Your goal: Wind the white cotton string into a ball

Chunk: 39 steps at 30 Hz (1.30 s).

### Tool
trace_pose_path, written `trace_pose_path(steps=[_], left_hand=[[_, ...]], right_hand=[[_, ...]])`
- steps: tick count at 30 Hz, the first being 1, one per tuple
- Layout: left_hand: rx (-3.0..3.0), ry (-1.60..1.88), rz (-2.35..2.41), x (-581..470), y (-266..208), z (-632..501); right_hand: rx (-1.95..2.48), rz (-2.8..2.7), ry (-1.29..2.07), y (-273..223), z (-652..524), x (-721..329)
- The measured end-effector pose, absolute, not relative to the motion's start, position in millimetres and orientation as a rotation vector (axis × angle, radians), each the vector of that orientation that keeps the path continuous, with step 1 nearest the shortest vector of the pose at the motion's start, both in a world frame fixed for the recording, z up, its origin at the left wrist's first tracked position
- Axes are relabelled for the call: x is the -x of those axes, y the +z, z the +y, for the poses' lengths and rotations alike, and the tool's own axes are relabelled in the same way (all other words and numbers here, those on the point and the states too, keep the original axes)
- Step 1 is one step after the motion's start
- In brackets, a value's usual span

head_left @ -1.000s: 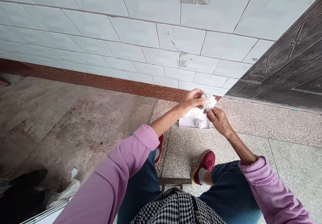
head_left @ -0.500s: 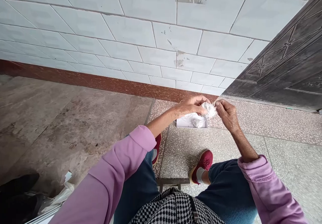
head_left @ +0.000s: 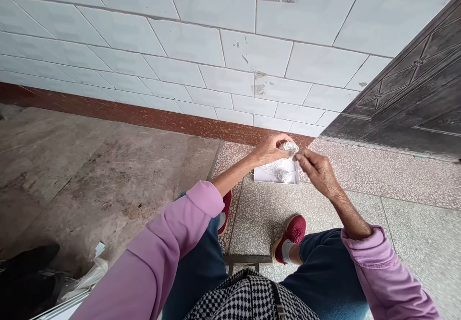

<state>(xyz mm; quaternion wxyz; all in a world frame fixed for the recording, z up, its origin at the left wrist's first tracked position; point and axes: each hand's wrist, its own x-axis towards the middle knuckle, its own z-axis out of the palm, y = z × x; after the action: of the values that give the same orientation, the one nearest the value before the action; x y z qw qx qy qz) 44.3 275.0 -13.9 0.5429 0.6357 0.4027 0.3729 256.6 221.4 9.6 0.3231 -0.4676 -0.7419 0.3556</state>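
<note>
My left hand is wrapped round a small rounded bundle of white thread. The fingers and thumb of my right hand are pinched together at the bundle's lower right edge, on what looks like its white thread; the tips partly hide it. Just below both hands, a shallow white box rests on the floor. Loose white strands lie inside it beside a white ball of thread. A strand trails over the box's front edge.
A white tiled wall with a red-brown base stands ahead, and a dark panelled door is at right. Red shoes flank the box's near side. Dark objects and plastic lie at lower left.
My right hand has moved left and slightly down, to the bundle's edge. The bundle has shifted a little left and up and is turned in my left hand.
</note>
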Motion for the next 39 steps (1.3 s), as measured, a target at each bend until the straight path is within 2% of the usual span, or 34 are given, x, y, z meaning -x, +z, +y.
trace_pose_path(steps=[3, 6, 13, 18, 24, 30, 35, 39], left_hand=[[-1.537, 0.646, 0.849, -42.4, -12.9, 273.6], [-1.386, 0.557, 0.721, -43.0, -9.4, 272.1], [-1.060, 0.639, 0.600, -47.9, 1.3, 265.3], [-0.910, 0.895, 0.621, -51.7, 2.1, 268.8], [-1.184, 0.996, 0.916, -51.4, -8.6, 275.0], [-1.554, 0.684, 0.860, -39.5, -7.4, 273.2], [-1.408, 0.413, 0.654, -22.3, 6.0, 275.7], [-1.177, 0.456, 0.511, -20.3, 18.1, 270.6]], right_hand=[[1.278, -1.839, 0.849, 11.8, 225.9, -266.7], [1.289, -1.811, 0.840, 10.1, 229.0, -272.1], [1.285, -1.789, 0.903, -5.9, 234.8, -272.4], [1.293, -1.906, 0.964, -18.7, 236.2, -265.7], [1.206, -2.095, 0.990, -4.5, 223.2, -251.6], [1.221, -1.941, 0.964, 3.6, 229.9, -267.5], [1.141, -1.777, 1.316, 2.8, 238.2, -280.8], [1.083, -1.567, 1.593, -0.7, 238.1, -276.1]])
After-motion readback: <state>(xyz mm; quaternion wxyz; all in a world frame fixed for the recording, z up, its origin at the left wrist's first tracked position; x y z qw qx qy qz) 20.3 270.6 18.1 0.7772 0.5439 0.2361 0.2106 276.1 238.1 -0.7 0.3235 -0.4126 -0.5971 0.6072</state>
